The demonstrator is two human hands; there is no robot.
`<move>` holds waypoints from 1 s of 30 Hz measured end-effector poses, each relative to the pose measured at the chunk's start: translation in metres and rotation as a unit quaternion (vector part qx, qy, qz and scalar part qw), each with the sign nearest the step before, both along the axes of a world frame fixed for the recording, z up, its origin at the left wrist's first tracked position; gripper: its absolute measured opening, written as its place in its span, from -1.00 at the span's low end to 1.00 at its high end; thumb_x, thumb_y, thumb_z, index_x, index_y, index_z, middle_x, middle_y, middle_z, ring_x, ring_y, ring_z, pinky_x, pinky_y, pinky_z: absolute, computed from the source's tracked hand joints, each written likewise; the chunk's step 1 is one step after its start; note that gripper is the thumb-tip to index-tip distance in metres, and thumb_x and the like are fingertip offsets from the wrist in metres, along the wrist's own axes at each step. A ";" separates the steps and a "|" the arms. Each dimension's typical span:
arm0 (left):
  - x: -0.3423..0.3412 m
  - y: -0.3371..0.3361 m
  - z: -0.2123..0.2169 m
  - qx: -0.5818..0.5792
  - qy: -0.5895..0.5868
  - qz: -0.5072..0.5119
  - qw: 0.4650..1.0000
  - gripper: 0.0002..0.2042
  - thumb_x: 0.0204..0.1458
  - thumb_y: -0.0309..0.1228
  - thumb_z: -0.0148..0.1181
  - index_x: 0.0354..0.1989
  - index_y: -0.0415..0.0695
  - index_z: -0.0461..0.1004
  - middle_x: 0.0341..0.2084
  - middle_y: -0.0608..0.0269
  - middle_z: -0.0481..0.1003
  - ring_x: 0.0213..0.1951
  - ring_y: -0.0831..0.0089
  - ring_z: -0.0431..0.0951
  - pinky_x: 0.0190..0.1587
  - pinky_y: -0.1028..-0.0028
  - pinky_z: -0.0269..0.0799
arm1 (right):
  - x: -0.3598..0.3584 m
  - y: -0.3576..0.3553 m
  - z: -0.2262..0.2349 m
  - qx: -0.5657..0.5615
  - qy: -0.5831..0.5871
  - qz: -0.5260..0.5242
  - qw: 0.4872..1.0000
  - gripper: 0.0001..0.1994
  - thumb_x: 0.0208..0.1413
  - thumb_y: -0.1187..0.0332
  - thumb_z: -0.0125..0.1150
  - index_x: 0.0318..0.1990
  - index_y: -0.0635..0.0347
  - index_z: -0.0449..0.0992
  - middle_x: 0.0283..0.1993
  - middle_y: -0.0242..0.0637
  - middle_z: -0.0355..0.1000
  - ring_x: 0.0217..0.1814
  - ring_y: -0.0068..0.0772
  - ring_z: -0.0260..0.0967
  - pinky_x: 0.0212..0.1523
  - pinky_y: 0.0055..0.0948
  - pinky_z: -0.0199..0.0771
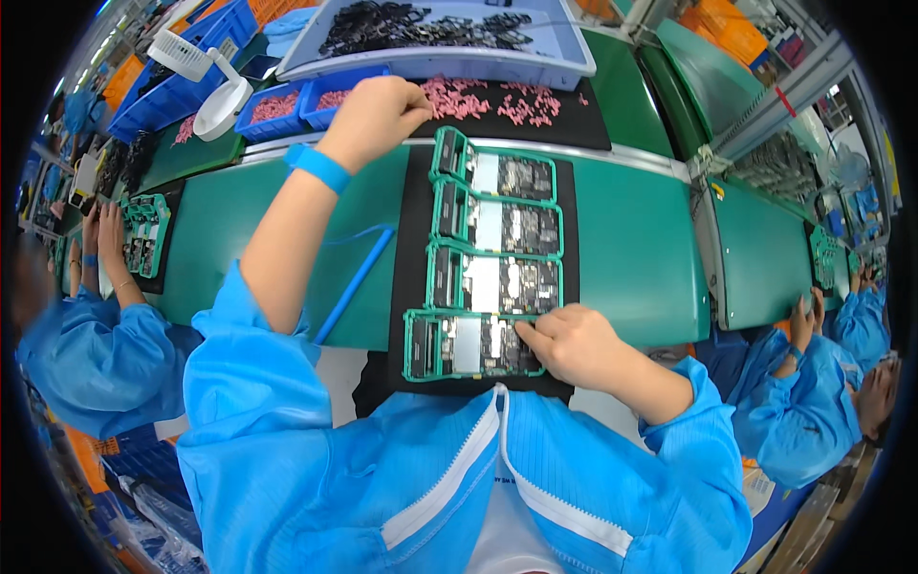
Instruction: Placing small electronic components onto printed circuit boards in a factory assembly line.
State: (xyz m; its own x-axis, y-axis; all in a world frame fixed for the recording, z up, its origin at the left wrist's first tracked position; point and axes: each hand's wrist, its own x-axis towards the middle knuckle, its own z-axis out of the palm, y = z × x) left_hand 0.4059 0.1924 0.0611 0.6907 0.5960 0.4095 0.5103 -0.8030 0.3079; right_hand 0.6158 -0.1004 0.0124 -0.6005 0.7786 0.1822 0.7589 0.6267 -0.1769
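Four green-framed circuit assemblies lie in a column on a black mat (411,239), and the nearest assembly (469,346) sits directly under the worker's right hand (574,344), whose curled fingertips press on its right end; whether they pinch a small part there cannot be told. The boards look light and rigid but delicate, crowded with tiny components, so the plastic frame edge seems the safest place to grip, well away from the exposed chips. Beyond that hand, three more framed boards (497,230) run away from it up the mat. The left hand (373,120) reaches far ahead with a blue wrist strap (320,167) on its forearm, fingers closed loosely over a scatter of small pink parts (478,100) on a dark pad; the parts appear featherlight and easy to drop, and it is unclear whether any is held. Past that hand stands a grey-blue tray of black pieces (421,29). Left of it, blue bins (277,107) hold more pink parts. Co-workers in blue smocks flank the green conveyor (631,249).
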 end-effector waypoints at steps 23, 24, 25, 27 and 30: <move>0.074 0.129 -0.076 0.033 0.135 -0.053 0.989 -0.90 -0.11 -0.39 0.24 -0.50 -0.14 0.56 -0.47 0.08 0.54 -0.30 0.11 0.55 -0.19 0.20 0.45 | 0.038 0.349 -0.039 -0.005 0.068 -0.305 0.950 -0.90 -0.03 0.43 0.17 -0.40 0.28 0.53 -0.29 0.00 0.49 -0.23 0.06 0.49 -0.19 -0.06 0.50; 0.075 0.129 -0.073 -0.019 0.148 -0.036 0.988 -0.91 -0.11 -0.40 0.23 -0.49 -0.14 0.56 -0.47 0.07 0.55 -0.31 0.11 0.56 -0.20 0.19 0.46 | 0.038 0.351 -0.040 0.007 0.043 -0.287 0.957 -0.91 -0.04 0.48 0.09 -0.42 0.30 0.50 -0.29 0.01 0.48 -0.23 0.08 0.49 -0.21 -0.05 0.52; 0.077 0.127 -0.071 -0.071 0.162 -0.020 0.984 -0.91 -0.12 -0.41 0.22 -0.49 -0.15 0.57 -0.47 0.05 0.57 -0.33 0.10 0.57 -0.21 0.19 0.47 | 0.039 0.351 -0.041 0.006 0.044 -0.290 0.956 -0.91 -0.04 0.48 0.09 -0.42 0.30 0.50 -0.29 0.01 0.48 -0.23 0.08 0.49 -0.21 -0.05 0.52; 0.077 0.124 -0.068 -0.071 0.157 -0.023 0.985 -0.90 -0.12 -0.41 0.20 -0.48 -0.16 0.57 -0.49 0.02 0.57 -0.34 0.08 0.57 -0.22 0.18 0.48 | 0.039 0.345 -0.036 0.039 -0.025 -0.230 0.972 -0.88 -0.04 0.47 0.07 -0.37 0.31 0.49 -0.25 0.01 0.47 -0.20 0.05 0.48 -0.20 -0.07 0.52; 0.080 0.119 -0.063 -0.056 0.207 -0.005 0.977 -0.84 -0.11 -0.34 0.23 -0.49 -0.19 0.56 -0.49 -0.05 0.54 -0.34 0.00 0.55 -0.22 0.15 0.46 | 0.049 0.329 -0.032 0.009 -0.020 -0.228 0.973 -0.86 0.00 0.47 0.03 -0.31 0.33 0.46 -0.21 0.03 0.45 -0.15 0.04 0.47 -0.15 -0.10 0.50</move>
